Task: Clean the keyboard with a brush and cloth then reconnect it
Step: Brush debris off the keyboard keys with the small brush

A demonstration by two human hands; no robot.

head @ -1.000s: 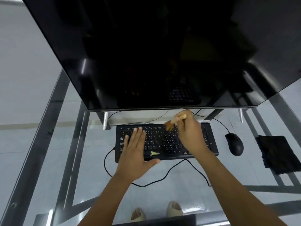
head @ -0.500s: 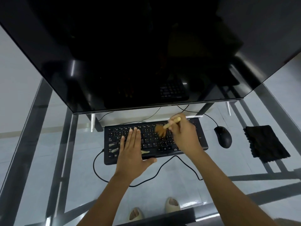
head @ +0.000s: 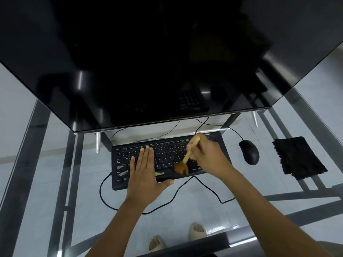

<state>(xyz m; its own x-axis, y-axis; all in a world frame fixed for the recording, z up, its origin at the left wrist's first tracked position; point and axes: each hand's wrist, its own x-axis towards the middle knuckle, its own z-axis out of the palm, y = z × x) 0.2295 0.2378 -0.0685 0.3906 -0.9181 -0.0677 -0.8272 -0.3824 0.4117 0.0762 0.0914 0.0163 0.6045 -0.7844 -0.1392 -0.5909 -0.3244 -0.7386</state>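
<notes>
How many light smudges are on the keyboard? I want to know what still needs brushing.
3 show on the keyboard: two on its left end, one above the other, and one on the front row beside the left hand. The hands may hide more.

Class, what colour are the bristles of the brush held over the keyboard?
Orange-brown bristles, seen in the head view, the only view.

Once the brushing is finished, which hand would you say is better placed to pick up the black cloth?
Right hand: the black cloth lies on its side, past the mouse. The left hand steadies the keyboard.
</notes>
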